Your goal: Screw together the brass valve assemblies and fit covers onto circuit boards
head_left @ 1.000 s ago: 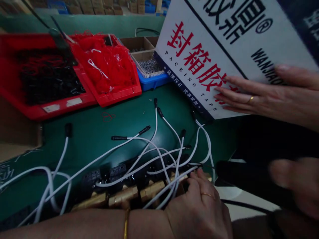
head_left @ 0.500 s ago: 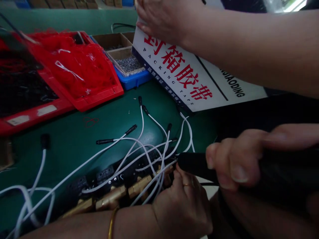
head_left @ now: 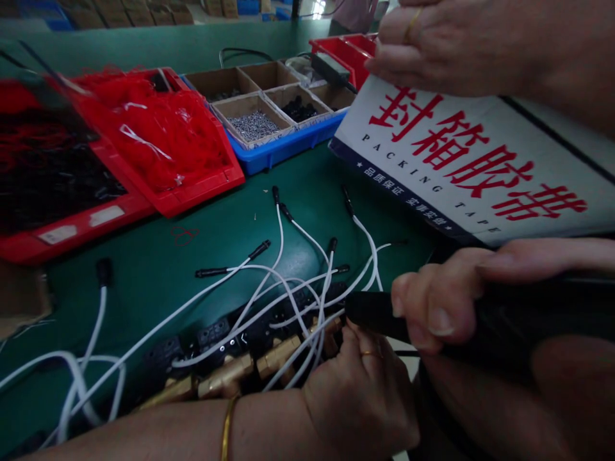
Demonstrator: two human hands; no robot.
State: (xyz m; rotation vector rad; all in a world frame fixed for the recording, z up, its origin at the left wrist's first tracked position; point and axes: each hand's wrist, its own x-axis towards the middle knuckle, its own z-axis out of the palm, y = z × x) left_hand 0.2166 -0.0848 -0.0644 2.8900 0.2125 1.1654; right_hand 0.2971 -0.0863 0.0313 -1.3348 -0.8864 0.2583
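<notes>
My right hand (head_left: 439, 304) is wrapped around a black electric screwdriver (head_left: 377, 314), its tapered nose pointing left. Just below that nose, my left hand (head_left: 360, 384) is closed with its fingertips at a brass fitting (head_left: 331, 336); the screwdriver's tip and the exact pinch are hard to make out. More brass fittings (head_left: 228, 376) with black blocks (head_left: 214, 333) form a row to the left, partly behind my left forearm. White cables (head_left: 192, 301) with black connectors (head_left: 211, 273) trail from the blocks over the green table (head_left: 225, 218).
Another person's hand (head_left: 432, 57) grips a white box (head_left: 461, 153) printed "PACKING TAPE", tilted at upper right. Behind the cables stand a red bin (head_left: 233, 176) with red strands, another bin of black parts (head_left: 57, 173), and a blue tray (head_left: 273, 150) with screws in cardboard compartments.
The other person's hand and the box have shifted right, uncovering more of the blue tray and a connector. My hands keep nearly the same place at the fitting; the view has shifted slightly.
</notes>
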